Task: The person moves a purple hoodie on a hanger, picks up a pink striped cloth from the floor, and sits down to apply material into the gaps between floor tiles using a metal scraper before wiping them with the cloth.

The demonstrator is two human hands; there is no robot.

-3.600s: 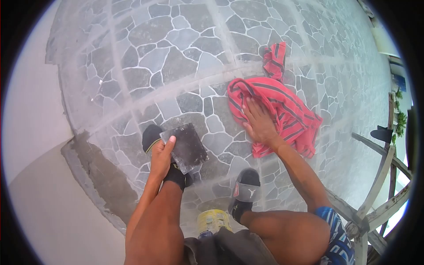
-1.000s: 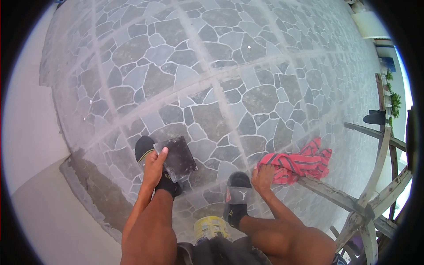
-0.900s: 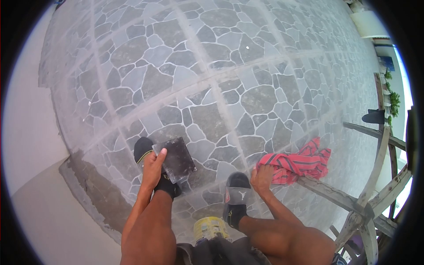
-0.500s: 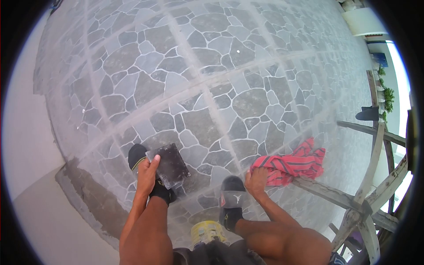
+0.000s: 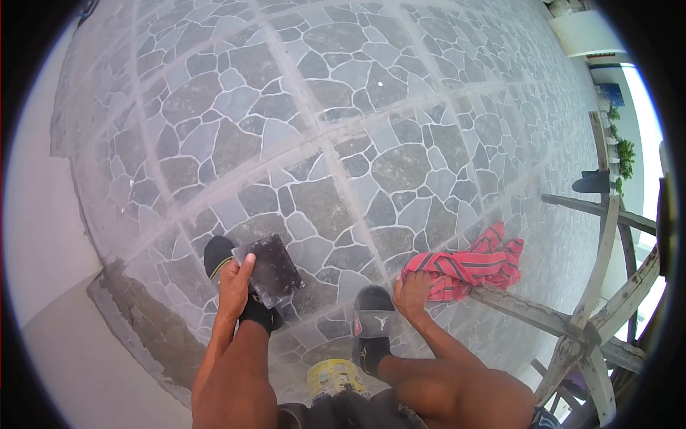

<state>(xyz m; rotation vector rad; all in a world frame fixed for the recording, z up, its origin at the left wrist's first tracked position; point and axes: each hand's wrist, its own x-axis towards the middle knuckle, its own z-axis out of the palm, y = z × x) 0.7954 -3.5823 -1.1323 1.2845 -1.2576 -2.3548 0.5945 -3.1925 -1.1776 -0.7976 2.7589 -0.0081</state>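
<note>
My left hand [image 5: 232, 287] is closed on the left edge of a dark square slab [image 5: 269, 270], its thumb lying on top. The slab looks thin, with pale dust at its edges, and is above my left foot. My right hand [image 5: 411, 292] grips the near left end of a bunched red cloth [image 5: 468, 263] with dark stripes; its fingertips are partly hidden in the folds. This cloth lies over the end of a weathered wooden beam [image 5: 525, 308].
Irregular stone paving [image 5: 343, 136] with pale joints spreads ahead. A yellow bucket [image 5: 333, 375] is between my legs. My right foot wears a dark slide sandal [image 5: 374, 311]. Crossed wooden beams [image 5: 587, 334] stand at right; a white wall [image 5: 50, 243] runs along the left.
The whole view has shifted very slightly. Both hands keep their holds on the slab and the cloth, with no clear movement of either thing.
</note>
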